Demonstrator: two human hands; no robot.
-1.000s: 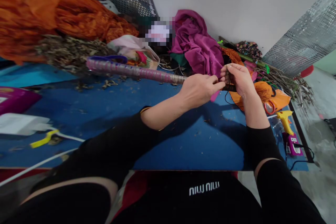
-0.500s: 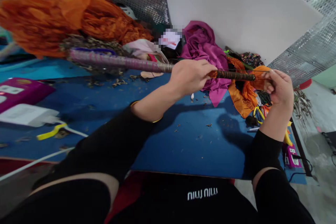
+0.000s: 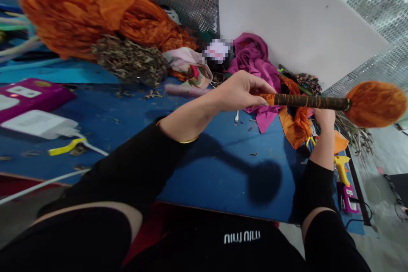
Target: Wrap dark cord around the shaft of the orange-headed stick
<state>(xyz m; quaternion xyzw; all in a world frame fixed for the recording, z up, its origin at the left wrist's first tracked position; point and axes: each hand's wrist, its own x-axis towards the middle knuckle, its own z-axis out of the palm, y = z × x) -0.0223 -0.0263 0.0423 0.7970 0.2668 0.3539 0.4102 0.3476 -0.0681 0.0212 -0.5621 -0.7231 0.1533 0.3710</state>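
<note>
Stick [image 3: 312,101] has moved right since the last frames: its purple-wrapped end [image 3: 186,90] now shows only just past my left forearm, and the orange cloth bulb [image 3: 376,104] on the other end is out in full view at far right. Right hand [image 3: 325,119] was up at the stick's dark end; now it's lower, behind and under the dark section, close to the bulb. Left hand [image 3: 240,90] has the stick pinched between thumb and fingers, right beside a short orange band [image 3: 268,98]. Can't tell what my right fingers are doing, the stick covers them; can't confirm contact either. Stick is held above the blue tabletop [image 3: 216,178], nearly level across the view, bulb shadow [image 3: 264,178] falling on the near part. Behind the left hand: magenta cloth [image 3: 255,55], crumpled, one tip hanging toward me. Right of that, loose orange cloth [image 3: 295,127] in front of the stick's dark section. Far left I have a big orange cloth heap [image 3: 111,21], dried leaves [image 3: 130,59] against its front, pale patterned cloth [image 3: 188,66] just right of them. Near left: purple power strip [image 3: 35,95], white adapter [image 3: 41,124] plugged alongside, yellow tag [image 3: 66,146] by its cable. Right edge: yellow glue gun [image 3: 342,169], small purple power unit [image 3: 349,199] just below it.
</note>
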